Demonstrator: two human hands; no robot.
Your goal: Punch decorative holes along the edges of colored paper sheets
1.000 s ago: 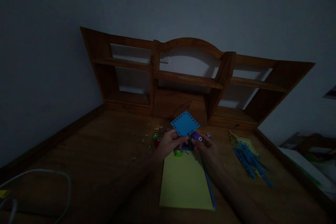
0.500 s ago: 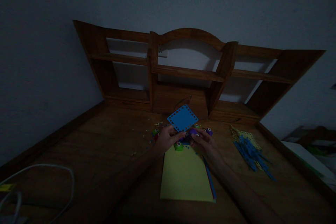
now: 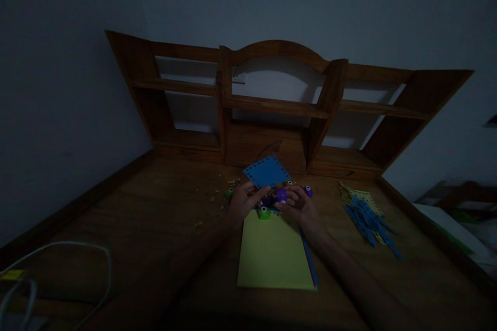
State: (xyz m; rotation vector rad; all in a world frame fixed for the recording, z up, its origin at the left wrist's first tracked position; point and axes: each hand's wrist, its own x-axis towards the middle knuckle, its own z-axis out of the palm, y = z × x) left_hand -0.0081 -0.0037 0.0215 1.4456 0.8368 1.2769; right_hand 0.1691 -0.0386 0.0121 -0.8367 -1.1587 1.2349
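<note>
Head view showed the left hand (image 3: 238, 208) pinching the near edge of a blue sheet (image 3: 267, 171), with thumb and fingers close together. The right hand (image 3: 302, 209) had its fingers curled around a small purple toy-like thing (image 3: 281, 196). The sheet was up above the desk (image 3: 155, 207), just past the hands, and I could not tell if it touched the purple thing. My guess was that holes were being pressed along the edge. The next move seemed to need the sheet kept steady and its edge lined up with the purple thing.

The sheet was thin and flat, with little holes in rows by its edges. Close to the hands sat a green thing (image 3: 264, 213) with a round white eye, at the top of the smooth yellow paper (image 3: 276, 256). A bit of blue and red stuck out from under the paper's right side. Tiny paper bits (image 3: 213, 199) lay to the left. Off to the right, long, thin blue strips (image 3: 365, 220) lay messily over a yellow piece full of holes (image 3: 367, 197). Farther back stood the brown wooden shelf (image 3: 275, 107), with a curved top.
</note>
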